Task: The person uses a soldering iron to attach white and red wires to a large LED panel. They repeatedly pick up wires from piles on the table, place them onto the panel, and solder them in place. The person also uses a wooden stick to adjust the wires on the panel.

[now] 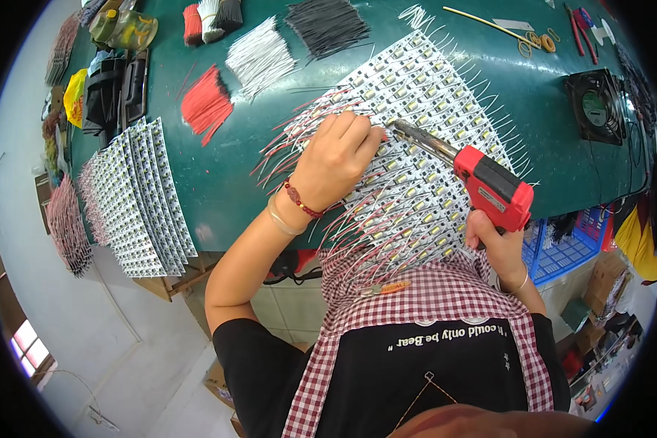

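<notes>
A large panel of white circuit boards (445, 95) with rows of small yellowish chips lies slanted in front of me, its near end on my lap. Thin red and white wires stick out along its left edge, white ones along its right. Over the panel's left part, my left hand (339, 157) is closed in a pinch; a small red bit, apparently a wire, shows at its fingertips. My right hand (495, 241) grips a red and black soldering gun (493, 190) by its handle. The gun's metal tip points left, close to my left fingertips, above the boards.
Bundles of red wires (206, 104), white wires (261, 57) and black wires (327, 28) lie on the green table (226, 171). More wired boards (135, 204) are stacked at the left edge. A black fan (595, 107), pliers (581, 33) and solder coil (547, 43) are at right.
</notes>
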`<move>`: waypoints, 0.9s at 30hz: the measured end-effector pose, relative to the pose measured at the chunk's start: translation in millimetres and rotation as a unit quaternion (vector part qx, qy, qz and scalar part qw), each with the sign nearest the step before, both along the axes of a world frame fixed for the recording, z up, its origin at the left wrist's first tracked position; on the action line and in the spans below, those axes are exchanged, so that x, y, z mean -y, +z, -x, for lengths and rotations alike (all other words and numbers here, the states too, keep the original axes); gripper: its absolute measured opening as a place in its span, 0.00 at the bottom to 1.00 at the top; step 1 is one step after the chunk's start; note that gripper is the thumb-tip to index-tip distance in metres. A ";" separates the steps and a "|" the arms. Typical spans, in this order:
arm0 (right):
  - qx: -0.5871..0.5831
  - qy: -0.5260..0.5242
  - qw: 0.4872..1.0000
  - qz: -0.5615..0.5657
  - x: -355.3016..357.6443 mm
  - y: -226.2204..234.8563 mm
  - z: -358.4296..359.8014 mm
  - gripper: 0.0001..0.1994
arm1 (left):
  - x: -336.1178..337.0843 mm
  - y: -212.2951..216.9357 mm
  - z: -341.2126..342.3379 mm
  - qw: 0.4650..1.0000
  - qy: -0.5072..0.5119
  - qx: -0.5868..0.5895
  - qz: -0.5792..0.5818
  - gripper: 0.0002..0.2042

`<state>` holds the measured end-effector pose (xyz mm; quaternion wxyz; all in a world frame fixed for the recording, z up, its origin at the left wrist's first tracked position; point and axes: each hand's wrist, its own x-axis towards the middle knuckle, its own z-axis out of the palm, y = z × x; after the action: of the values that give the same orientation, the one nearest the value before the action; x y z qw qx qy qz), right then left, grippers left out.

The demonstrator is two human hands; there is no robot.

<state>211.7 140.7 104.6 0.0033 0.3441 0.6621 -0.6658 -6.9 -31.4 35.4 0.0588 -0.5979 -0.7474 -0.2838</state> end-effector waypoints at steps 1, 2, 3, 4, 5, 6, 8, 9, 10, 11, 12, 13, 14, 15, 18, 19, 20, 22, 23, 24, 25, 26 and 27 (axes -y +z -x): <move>0.007 0.001 1.000 -0.004 0.6 1.7 1.9 0.10 | 0.0 0.2 0.4 1.000 -0.001 0.000 0.003 0.09; 0.013 0.003 1.000 -0.007 0.9 2.6 2.8 0.12 | -0.1 -0.1 0.6 1.000 -0.001 0.000 -0.001 0.09; 0.016 0.007 1.000 -0.011 0.9 2.3 2.2 0.10 | -0.4 -0.4 0.6 1.000 -0.001 0.000 -0.005 0.09; 0.018 0.010 1.000 -0.015 0.6 1.7 0.8 0.08 | -0.8 -0.4 0.9 1.000 -0.001 0.000 -0.008 0.09; 0.020 0.014 1.000 -0.019 0.1 0.9 -0.6 0.07 | -0.8 -0.4 1.4 1.000 -0.003 -0.002 -0.006 0.09; 0.012 0.018 1.000 -0.017 -0.6 -0.6 -1.8 0.06 | -0.7 -0.3 2.0 1.000 -0.005 -0.004 -0.004 0.09; -0.003 0.026 1.000 -0.012 -1.9 -3.1 -4.2 0.08 | -0.5 0.3 2.6 1.000 -0.006 -0.004 -0.002 0.09; -0.003 0.033 0.999 -0.013 -2.8 -3.0 -4.9 0.09 | -0.8 0.9 3.3 1.000 -0.006 -0.003 -0.001 0.09; -0.004 0.038 0.999 -0.014 -3.7 -3.0 -5.7 0.10 | -1.3 1.2 3.7 1.000 -0.007 -0.001 -0.001 0.09; -0.004 0.044 0.999 -0.015 -4.1 -3.1 -6.2 0.12 | -1.4 1.4 3.7 1.000 -0.007 -0.004 0.001 0.09; -0.003 0.042 0.999 -0.015 -3.9 -3.2 -6.3 0.12 | -1.3 1.5 3.7 1.000 -0.006 -0.007 0.002 0.09; -0.002 0.040 0.999 -0.015 -3.4 -3.0 -5.9 0.11 | -1.2 1.6 3.9 1.000 -0.006 -0.009 0.003 0.09; -0.001 0.038 0.999 -0.015 -3.2 -2.9 -5.6 0.11 | -1.3 1.2 4.1 1.000 -0.007 -0.011 0.002 0.09; 0.003 0.045 0.999 -0.018 -3.7 -3.4 -6.0 0.11 | -1.3 0.3 4.3 1.000 -0.009 -0.012 0.001 0.09; 0.012 0.062 0.998 -0.024 -5.5 -5.7 -7.4 0.11 | -1.4 0.1 3.9 1.000 -0.007 -0.014 0.004 0.09; 0.013 0.065 0.997 -0.026 -5.2 -5.7 -7.1 0.12 | -1.2 0.1 3.6 1.000 -0.005 -0.014 0.006 0.09; 0.014 0.068 0.997 -0.029 -4.7 -5.5 -6.9 0.12 | -1.1 0.4 3.5 1.000 -0.005 -0.016 0.008 0.09; -0.001 0.048 0.998 -0.028 -3.2 -3.8 -7.9 0.13 | -1.0 1.4 3.5 1.000 -0.006 -0.020 0.013 0.09; -0.010 0.038 0.999 -0.027 -2.7 -3.2 -8.6 0.14 | -1.1 1.2 3.7 1.000 -0.007 -0.020 0.013 0.09; -0.016 0.031 0.999 -0.023 -2.9 -3.0 -9.4 0.15 | -1.3 0.7 3.9 1.000 -0.008 -0.020 0.013 0.09; -0.022 0.024 0.999 -0.019 -3.5 -2.8 -10.3 0.16 | -1.6 0.5 4.1 1.000 -0.010 -0.020 0.012 0.09; -0.029 0.017 0.999 -0.015 -4.5 -2.7 -11.3 0.17 | -1.8 1.1 4.2 0.999 -0.009 -0.027 0.015 0.09; -0.034 0.010 0.999 0.002 -6.3 -1.9 -11.8 0.12 | -2.0 2.1 4.5 0.999 -0.008 -0.033 0.018 0.09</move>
<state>223.5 147.0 102.7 -0.0117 0.3150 0.6635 -0.6785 -11.3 -29.4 37.4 0.0708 -0.6138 -0.7451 -0.2510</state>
